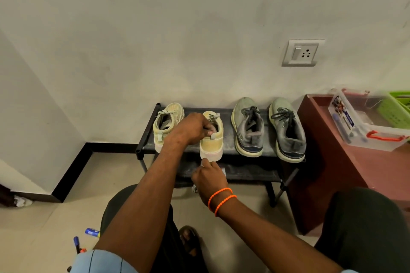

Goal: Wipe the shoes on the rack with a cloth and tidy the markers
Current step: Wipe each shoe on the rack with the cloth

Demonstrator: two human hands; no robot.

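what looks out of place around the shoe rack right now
Markers lie scattered on the floor at lower left, not in any container. On the rack, the yellow shoe the left hand grips juts over the front edge, out of line with its mate.

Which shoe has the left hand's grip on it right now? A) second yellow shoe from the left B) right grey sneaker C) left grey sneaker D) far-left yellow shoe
A: the left hand curls its fingers into the collar of the second yellow shoe on the rack; both grey sneakers sit untouched.
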